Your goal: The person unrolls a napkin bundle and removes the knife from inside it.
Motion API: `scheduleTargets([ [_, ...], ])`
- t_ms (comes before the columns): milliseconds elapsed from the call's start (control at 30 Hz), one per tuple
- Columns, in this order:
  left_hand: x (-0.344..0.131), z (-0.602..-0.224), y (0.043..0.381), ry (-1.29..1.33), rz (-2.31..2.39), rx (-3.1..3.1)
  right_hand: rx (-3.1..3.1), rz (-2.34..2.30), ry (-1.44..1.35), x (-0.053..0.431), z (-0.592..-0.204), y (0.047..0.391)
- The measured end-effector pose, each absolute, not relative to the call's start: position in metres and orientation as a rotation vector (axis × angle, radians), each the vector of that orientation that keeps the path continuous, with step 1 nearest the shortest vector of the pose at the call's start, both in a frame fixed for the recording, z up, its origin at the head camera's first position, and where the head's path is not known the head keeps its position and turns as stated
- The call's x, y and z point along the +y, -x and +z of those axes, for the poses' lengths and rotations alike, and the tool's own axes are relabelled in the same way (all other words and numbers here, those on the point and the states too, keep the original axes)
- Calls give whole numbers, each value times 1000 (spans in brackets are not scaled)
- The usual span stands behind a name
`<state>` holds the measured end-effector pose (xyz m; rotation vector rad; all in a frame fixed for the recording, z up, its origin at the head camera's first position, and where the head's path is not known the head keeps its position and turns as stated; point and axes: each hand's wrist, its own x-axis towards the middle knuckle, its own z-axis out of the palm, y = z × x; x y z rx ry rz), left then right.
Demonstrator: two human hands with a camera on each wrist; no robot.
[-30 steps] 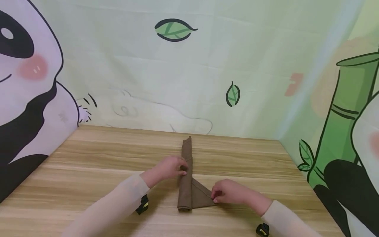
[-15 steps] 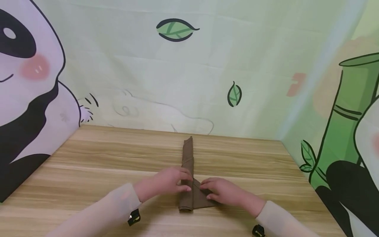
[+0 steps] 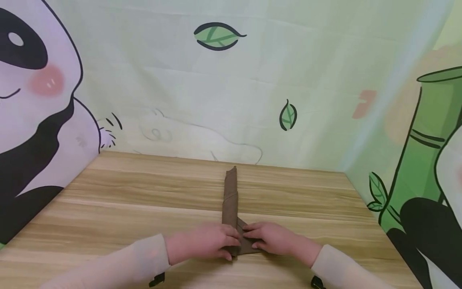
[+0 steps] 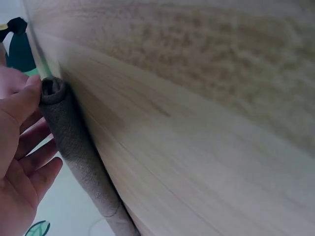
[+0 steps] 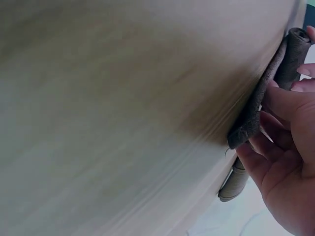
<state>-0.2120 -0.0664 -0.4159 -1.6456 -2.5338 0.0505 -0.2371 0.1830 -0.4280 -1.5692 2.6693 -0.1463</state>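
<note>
The left hand [image 3: 202, 241] holds the near end of one brown cloth [image 3: 230, 208], fingers over the roll and thumb at its end; the head view loses most of that end behind it, but the left wrist view shows the rolled layers. The right hand [image 3: 276, 237] has bent fingers on the triangular flap [image 3: 248, 247] beside the roll, covering its outer corner; whether it pinches or only rests there, I cannot tell. The cloth lies lengthwise on the wooden table [image 3: 144, 192], its far part uncovered. Two pale sleeves [image 3: 144, 257] run off the bottom edge, two black devices [image 3: 157, 279] partly hidden below them. Behind stands a printed backdrop [image 3: 252, 80] with two separate leaves, a panda [image 3: 61, 120] cut off at the left, and a bamboo stalk [image 3: 429, 120] at the right, partly covered by another cut-off black-and-white figure [image 3: 426, 224].
</note>
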Motion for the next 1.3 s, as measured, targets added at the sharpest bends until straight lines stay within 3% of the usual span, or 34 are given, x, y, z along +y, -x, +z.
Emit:
scheduleTargets([
  [667, -69, -419, 213, 1719, 132, -2533, 2631, -170, 1533, 196, -433, 237],
  [1300, -100, -414, 209, 1607, 71, -2408, 2667, -201, 1559, 210, -433, 233],
])
